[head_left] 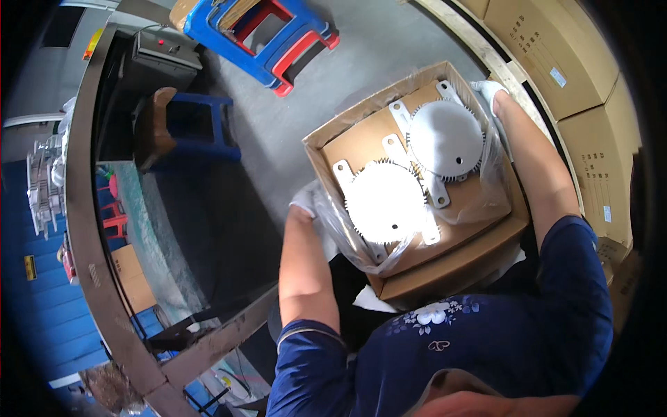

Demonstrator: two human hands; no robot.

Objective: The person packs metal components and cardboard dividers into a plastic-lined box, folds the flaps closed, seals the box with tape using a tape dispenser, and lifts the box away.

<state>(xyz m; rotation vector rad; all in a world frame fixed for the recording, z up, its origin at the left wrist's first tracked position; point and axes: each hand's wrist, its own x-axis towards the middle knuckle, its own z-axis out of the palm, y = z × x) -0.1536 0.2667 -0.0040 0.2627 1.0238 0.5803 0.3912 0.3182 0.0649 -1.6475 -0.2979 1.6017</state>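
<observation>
An open cardboard box [448, 274] is in front of my body, lined with a clear plastic bag [490, 198]. Two round white metal parts with finned rims and slotted mounting tabs lie side by side on cardboard inside: a brightly lit left part [384, 201] and a right part [445, 135]. My left hand [304, 199], in a white glove, grips the box's left side over the plastic; its fingers are mostly hidden. At the far right corner my gloved right hand [488, 92] is closed on the box side, its fingertips partly out of sight.
Stacked cartons [549, 55] line the right side beside a pale rail [479, 48]. Ahead on the floor are a blue and red plastic stool [271, 59] and a dark blue stool [222, 128]. A metal frame [97, 264] runs along the left.
</observation>
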